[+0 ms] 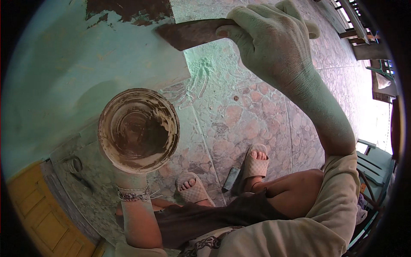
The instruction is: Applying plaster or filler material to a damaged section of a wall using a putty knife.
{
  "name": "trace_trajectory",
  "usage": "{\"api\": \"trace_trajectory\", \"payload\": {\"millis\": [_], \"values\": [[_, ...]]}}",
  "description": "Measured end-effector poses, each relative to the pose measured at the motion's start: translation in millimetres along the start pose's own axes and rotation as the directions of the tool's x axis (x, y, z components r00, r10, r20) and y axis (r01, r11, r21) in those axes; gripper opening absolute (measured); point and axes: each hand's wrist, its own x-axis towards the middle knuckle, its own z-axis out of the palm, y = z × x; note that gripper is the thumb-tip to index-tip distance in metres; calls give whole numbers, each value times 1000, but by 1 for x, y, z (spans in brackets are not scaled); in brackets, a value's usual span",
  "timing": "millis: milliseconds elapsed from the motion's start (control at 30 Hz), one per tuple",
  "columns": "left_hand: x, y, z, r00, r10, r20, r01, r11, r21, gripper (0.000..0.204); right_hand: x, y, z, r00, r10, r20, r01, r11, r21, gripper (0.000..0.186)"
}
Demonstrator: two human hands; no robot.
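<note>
My right hand (274, 43), coated in pale dust, grips a flat, dark brown putty knife (192, 34). Its blade tip lies at the outer edge of the pale green wall (60, 64), just below a dark brown patch (128, 10) with a ragged border. A round tub (139, 130) sits on my left hand (128, 179), whose fingers are hidden behind it. Brown paste smears the tub's inside and rim, and its bottom looks dark. Around my left wrist are a patterned bracelet and thin strings.
Whitish dust and streaks (205, 70) cover the stone-patterned floor tiles (261, 115) by the wall. A small dark block (231, 179) lies between my sandalled feet. A yellow panelled door (47, 210) is at lower left; a green plastic chair (374, 162) stands at right.
</note>
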Motion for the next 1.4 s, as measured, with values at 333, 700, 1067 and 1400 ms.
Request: {"api": "trace_trajectory", "payload": {"millis": [333,700,1067,1400], "values": [[3,-1,4,1000,12,-1,-12,1000,-13,43,-20,28,11,999,-39,-4,38,987,-156,15],[-4,2,1,999,34,-35,-34,999,15,42,6,27,11,997,-61,56,56,995,86,15],[-18,4,-1,997,49,-67,-44,997,66,42,46,76,67,968,-198,152,73,809,584,16],[-9,1,10,995,50,-83,-46,998,47,42,54,83,48,971,-132,199,75,961,268,20]]}}
